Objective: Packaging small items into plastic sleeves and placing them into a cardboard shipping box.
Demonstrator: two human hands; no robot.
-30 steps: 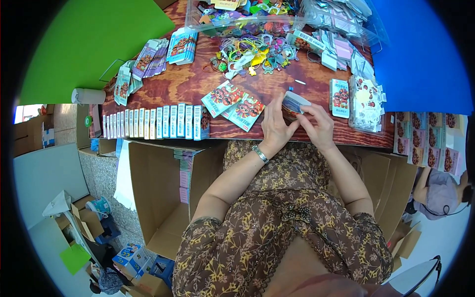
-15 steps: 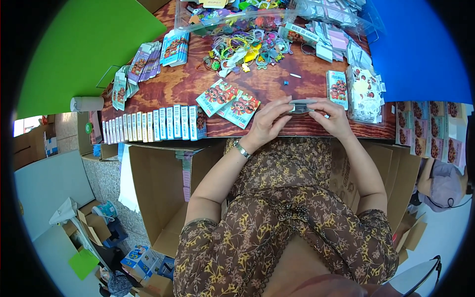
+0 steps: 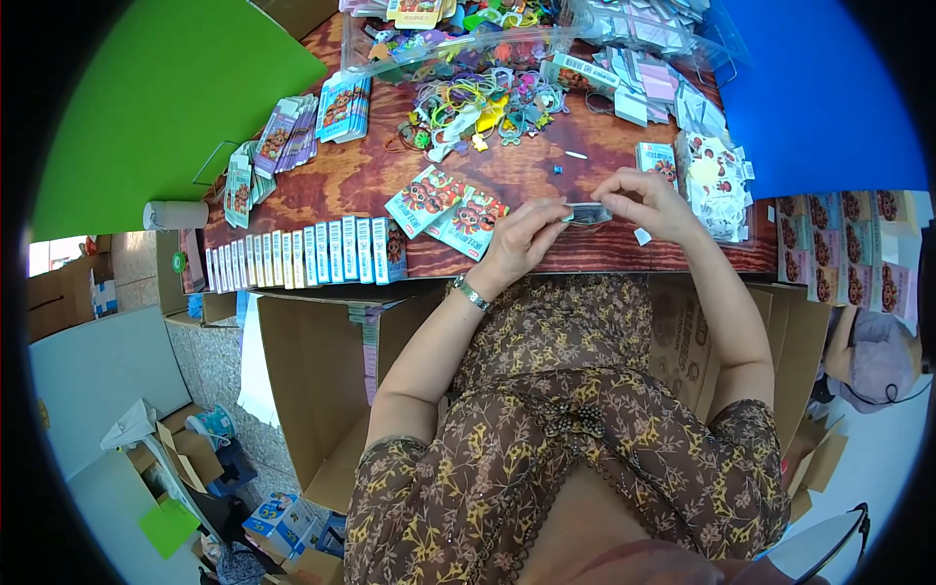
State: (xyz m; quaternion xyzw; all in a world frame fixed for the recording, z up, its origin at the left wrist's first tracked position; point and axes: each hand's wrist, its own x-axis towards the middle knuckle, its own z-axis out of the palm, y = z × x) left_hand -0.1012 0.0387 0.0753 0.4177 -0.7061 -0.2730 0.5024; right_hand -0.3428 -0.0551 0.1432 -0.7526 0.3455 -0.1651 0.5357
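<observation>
A small flat carton (image 3: 589,214) with a grey, shadowed opening is held just above the table's front edge. My left hand (image 3: 526,236) grips its left end, thumb below and fingers curled over the top. My right hand (image 3: 651,203) is bent at the carton's right end, with thumb and forefinger pinching at its edge. What exactly those fingertips hold is partly hidden. A small white scrap (image 3: 642,236) lies below my right hand. Left of my hands, two flat light-blue printed packs (image 3: 466,219) overlap on the table.
A row of upright cartons (image 3: 336,251) lines the front left edge. Stacks of printed cards (image 3: 344,105) stand behind. A heap of coloured bands and trinkets (image 3: 483,112) lies mid-table before a clear bin (image 3: 429,49). At right are a printed box (image 3: 657,161) and a tray of stickers (image 3: 715,185).
My right hand has lifted and shifted slightly up along the carton's right end, uncovering the white scrap. My left hand keeps its grip on the carton. The view has shifted slightly.
</observation>
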